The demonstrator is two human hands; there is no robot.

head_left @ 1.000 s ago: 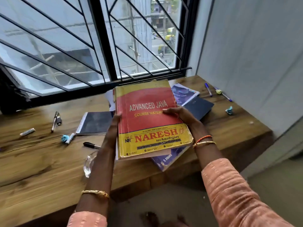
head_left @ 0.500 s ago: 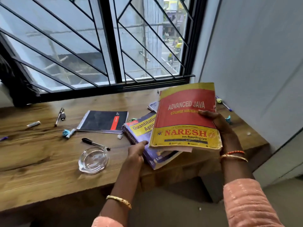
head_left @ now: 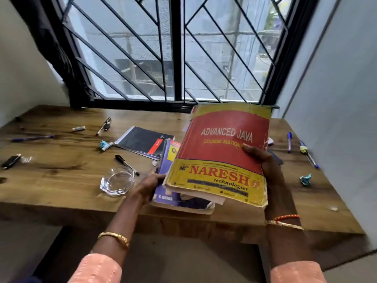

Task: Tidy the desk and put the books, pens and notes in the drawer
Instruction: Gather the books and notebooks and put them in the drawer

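Right at the near edge of the desk (head_left: pixel 61 203), the person has both hands on books. The right hand (head_left: pixel 263 160) grips the red-and-yellow Java book (head_left: pixel 220 152) by its right side, thumb curled over the cover, and holds it tilted up off the wood. The left hand (head_left: pixel 149 184) has its fingers curled against the left edge of the purple book (head_left: pixel 173 199), which lies flat with its near end jutting over the desk's front edge, partly under the raised book.

Just left of that hand sits a glass ashtray (head_left: pixel 117 183), with a black pen (head_left: pixel 126 164) lying beside it. Further in, a spiral notebook (head_left: pixel 142 142) lies next to the purple book. Toward the left edge are a blue pen (head_left: pixel 32 138) and a few other small items too blurred to tell. Near the right edge lie two more pens (head_left: pixel 289 141) and a crumpled note (head_left: pixel 305 180).

I'd judge this to be the book-gathering step, early in the job. Next, the purple book wants lifting and stacking under the red one. No drawer is in view, so it must still be found.
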